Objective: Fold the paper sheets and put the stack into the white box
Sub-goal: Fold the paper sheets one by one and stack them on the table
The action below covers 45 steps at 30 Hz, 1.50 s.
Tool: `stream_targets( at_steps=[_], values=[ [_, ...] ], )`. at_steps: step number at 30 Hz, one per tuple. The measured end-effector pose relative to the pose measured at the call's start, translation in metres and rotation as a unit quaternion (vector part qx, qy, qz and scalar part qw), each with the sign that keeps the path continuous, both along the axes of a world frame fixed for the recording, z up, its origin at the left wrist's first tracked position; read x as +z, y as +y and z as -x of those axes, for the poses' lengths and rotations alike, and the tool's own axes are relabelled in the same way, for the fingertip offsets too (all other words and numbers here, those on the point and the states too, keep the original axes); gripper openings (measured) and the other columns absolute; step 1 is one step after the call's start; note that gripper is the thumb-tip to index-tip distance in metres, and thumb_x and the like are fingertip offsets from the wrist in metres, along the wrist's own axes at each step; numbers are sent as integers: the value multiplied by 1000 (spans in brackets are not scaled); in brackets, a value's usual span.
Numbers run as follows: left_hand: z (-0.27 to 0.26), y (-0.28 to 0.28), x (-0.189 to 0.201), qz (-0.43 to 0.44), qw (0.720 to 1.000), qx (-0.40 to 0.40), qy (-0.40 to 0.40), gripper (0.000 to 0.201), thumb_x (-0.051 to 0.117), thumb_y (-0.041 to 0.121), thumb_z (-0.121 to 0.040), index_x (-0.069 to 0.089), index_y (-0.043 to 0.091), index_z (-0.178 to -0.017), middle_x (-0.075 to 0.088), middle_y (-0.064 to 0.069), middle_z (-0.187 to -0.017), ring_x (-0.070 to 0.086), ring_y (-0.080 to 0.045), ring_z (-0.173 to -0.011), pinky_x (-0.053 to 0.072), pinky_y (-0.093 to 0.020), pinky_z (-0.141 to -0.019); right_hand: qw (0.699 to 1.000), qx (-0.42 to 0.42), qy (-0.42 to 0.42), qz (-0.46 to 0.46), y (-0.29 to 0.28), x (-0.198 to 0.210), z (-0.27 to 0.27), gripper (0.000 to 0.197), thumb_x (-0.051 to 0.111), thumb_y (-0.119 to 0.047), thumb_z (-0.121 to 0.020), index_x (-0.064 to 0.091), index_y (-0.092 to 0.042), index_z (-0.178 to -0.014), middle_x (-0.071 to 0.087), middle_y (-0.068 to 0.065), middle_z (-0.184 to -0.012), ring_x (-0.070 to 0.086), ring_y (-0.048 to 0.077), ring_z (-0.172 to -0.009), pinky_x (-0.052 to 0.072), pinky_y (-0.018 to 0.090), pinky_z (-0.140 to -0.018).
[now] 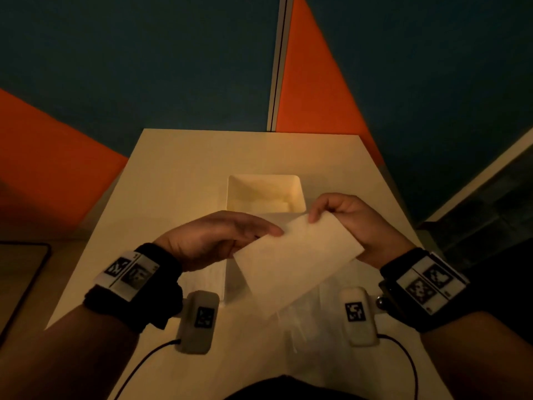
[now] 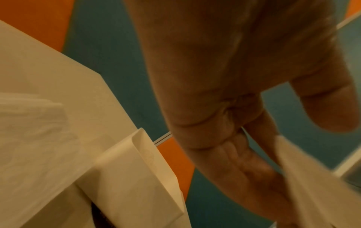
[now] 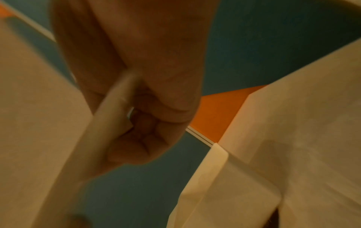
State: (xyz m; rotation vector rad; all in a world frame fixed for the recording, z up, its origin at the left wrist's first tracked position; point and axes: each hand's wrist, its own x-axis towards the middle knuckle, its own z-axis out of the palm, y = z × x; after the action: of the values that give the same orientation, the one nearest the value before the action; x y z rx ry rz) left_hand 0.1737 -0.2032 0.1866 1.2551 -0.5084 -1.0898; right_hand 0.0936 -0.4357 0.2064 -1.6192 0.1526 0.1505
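I hold a folded white paper (image 1: 297,264) in the air, tilted, just in front of the white box (image 1: 300,192). My left hand (image 1: 259,238) grips its upper left edge, fingers stretched along the top and thumb underneath. The paper (image 2: 312,189) shows blurred beside those fingers (image 2: 254,162) in the left wrist view. My right hand (image 1: 317,215) pinches the paper's far right corner. In the right wrist view the paper (image 3: 93,138) is edge-on between thumb and curled fingers (image 3: 156,108). The box stands open in the table's middle. Loose sheets (image 1: 311,316) lie on the table under the held paper.
The pale table (image 1: 173,174) is narrow, its far edge against orange and blue partition panels (image 1: 317,82). A dark-framed flat object (image 1: 20,278) sits off the table's left side. Two cables (image 1: 138,368) run off the near edge.
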Motion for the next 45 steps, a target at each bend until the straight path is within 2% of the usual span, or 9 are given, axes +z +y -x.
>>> stream_targets(
  at_steps=[5, 10, 12, 15, 19, 23, 26, 42, 45],
  values=[
    [8, -19, 3, -33, 997, -8, -72, 30, 64, 5, -78, 73, 19, -102, 68, -13, -113, 63, -24, -103, 50, -31, -93, 998, 59, -19, 30, 13, 9, -7, 35, 51, 9, -86, 65, -13, -63, 63, -2, -68, 57, 6, -59, 47, 17, -52],
    [11, -14, -5, -59, 987, 128, -78, 27, 62, -5, -78, 75, 14, -94, 71, -5, -106, 67, -17, -94, 56, -28, -78, 1000, -24, 5, 18, -8, -3, -6, 25, 54, -2, -90, 61, -18, -108, 67, 7, -94, 62, 16, -79, 47, 26, -65],
    [11, -2, -11, -74, 972, 211, -65, 27, 60, -4, -82, 73, 11, -99, 71, 0, -103, 67, -12, -89, 56, -23, -70, 985, -128, 29, 113, -30, -26, -6, 26, 57, -4, -89, 59, -18, -111, 65, 4, -100, 62, 18, -89, 45, 27, -70],
    [11, 18, -23, -115, 947, 290, -73, 27, 55, -2, -87, 66, 9, -108, 64, 5, -104, 62, -13, -91, 57, -25, -70, 917, -202, 101, 329, -65, -77, 4, 26, 65, -9, -85, 59, -13, -110, 62, 7, -106, 58, 22, -99, 43, 27, -79],
    [10, 45, -50, -185, 922, 334, -64, 30, 58, -3, -86, 63, 16, -109, 60, 0, -107, 60, -26, -98, 51, -41, -85, 863, -116, 200, 449, -79, -121, 29, 57, 74, -26, -78, 50, -19, -129, 50, 6, -133, 51, 23, -116, 43, 34, -96],
    [12, 58, -77, -279, 890, 330, -142, 41, 65, -6, -80, 62, 20, -112, 58, -6, -110, 60, -19, -81, 54, -27, -69, 829, 2, 221, 514, -66, -129, 43, 106, 81, -52, -61, 22, -31, -146, 19, -5, -154, 26, 21, -139, 29, 44, -111],
    [12, 63, -86, -349, 867, 302, -189, 46, 69, 0, -78, 61, 28, -113, 64, -8, -102, 64, -24, -80, 51, -33, -78, 798, 81, 208, 559, -57, -136, 47, 112, 79, -55, -62, 12, -32, -150, 4, -11, -158, 13, 16, -144, 22, 41, -114],
    [6, 68, -100, -399, 824, 280, -290, 53, 68, 7, -79, 56, 24, -128, 56, -6, -129, 60, -19, -84, 43, -27, -80, 825, 58, 140, 544, -67, -157, 52, 56, 49, -35, -96, 28, -31, -147, 16, -11, -157, 21, 10, -143, 25, 31, -114],
    [6, 67, -101, -416, 811, 264, -316, 54, 68, 7, -79, 55, 21, -129, 51, -6, -132, 55, -19, -89, 42, -29, -85, 847, 22, 116, 519, -66, -157, 54, 43, 46, -28, -98, 43, -24, -141, 32, -5, -152, 31, 13, -139, 27, 28, -112]
  ],
)
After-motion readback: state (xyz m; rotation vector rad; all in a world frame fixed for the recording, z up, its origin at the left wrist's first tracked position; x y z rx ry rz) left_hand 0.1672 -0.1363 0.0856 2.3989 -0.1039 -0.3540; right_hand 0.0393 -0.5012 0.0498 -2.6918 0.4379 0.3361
